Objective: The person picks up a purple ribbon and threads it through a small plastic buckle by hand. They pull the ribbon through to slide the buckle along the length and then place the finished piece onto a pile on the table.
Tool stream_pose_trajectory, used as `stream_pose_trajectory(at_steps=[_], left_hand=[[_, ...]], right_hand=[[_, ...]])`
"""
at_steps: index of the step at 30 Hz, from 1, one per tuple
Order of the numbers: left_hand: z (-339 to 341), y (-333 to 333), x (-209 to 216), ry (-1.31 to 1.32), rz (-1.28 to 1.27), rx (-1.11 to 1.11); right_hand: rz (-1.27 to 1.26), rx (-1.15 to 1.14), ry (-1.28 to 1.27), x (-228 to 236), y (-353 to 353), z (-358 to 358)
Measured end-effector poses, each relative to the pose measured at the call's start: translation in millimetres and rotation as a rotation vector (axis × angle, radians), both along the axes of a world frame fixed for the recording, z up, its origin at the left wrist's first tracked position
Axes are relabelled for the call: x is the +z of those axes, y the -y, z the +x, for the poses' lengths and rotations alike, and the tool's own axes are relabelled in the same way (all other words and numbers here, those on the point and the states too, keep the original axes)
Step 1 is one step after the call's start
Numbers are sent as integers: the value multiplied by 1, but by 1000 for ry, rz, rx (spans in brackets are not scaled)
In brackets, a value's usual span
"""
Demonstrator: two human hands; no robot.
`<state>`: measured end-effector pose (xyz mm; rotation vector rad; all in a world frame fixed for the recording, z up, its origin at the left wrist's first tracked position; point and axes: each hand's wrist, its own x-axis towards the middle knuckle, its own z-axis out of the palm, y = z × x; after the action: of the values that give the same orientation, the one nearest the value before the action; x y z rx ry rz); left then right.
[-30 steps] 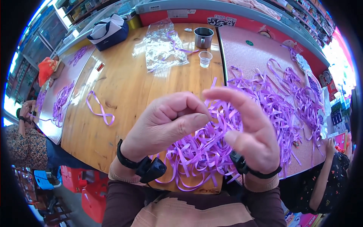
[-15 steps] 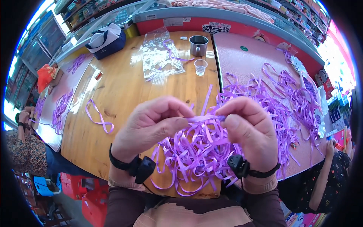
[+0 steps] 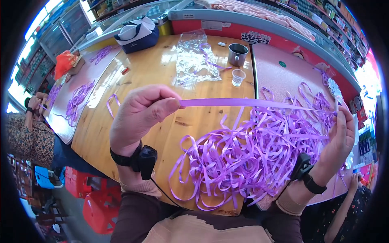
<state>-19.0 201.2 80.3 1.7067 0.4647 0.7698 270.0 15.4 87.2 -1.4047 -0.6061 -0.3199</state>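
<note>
A purple ribbon (image 3: 243, 103) is stretched taut, nearly level, between my two hands above the table. My left hand (image 3: 148, 111) pinches its left end between thumb and fingers. Far to the right, my right hand (image 3: 342, 131) is closed on the ribbon's other stretch, with the fingertips pressed together. Below and between them lies a large tangled heap of purple ribbons (image 3: 239, 162), spread over the wooden table and the pink table. One loose ribbon loop (image 3: 111, 106) rests on the wood, partly behind my left hand.
Toward the back stand a metal mug (image 3: 237, 55), a clear plastic cup (image 3: 238, 77), a clear plastic bag (image 3: 194, 60) and a navy bag (image 3: 137, 36). More ribbons (image 3: 79, 101) lie on the left table, by another person's hands (image 3: 36, 102). Red stools (image 3: 99, 208) stand lower left.
My hands were close together over the heap; now they are wide apart, the right one far to the right, with the ribbon drawn out straight. The view has shifted slightly.
</note>
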Motion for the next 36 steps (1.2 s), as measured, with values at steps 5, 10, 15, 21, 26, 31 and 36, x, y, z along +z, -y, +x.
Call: stream_pose_trajectory(at_steps=[5, 10, 15, 21, 26, 31, 36], left_hand=[[31, 20, -4, -67, -89, -102], [60, 48, -27, -30, 41, -210], [66, 51, -28, -8, -64, -289], [56, 53, -17, 142, -375, -324], [57, 49, -17, 172, -293, -255], [57, 50, -16, 93, 385, -123], [65, 53, -23, 187, 635, -70]], right_hand=[[-446, -37, 674, -10, -18, -29], [-421, 1121, 95, -18, -26, -95], [-440, 1156, -295, -24, -20, -91], [-485, 979, 145, -21, -27, -90], [-385, 883, 121, -22, -27, -90], [-358, 885, 133, -21, -26, -89], [-361, 899, 62, -21, -25, -91]])
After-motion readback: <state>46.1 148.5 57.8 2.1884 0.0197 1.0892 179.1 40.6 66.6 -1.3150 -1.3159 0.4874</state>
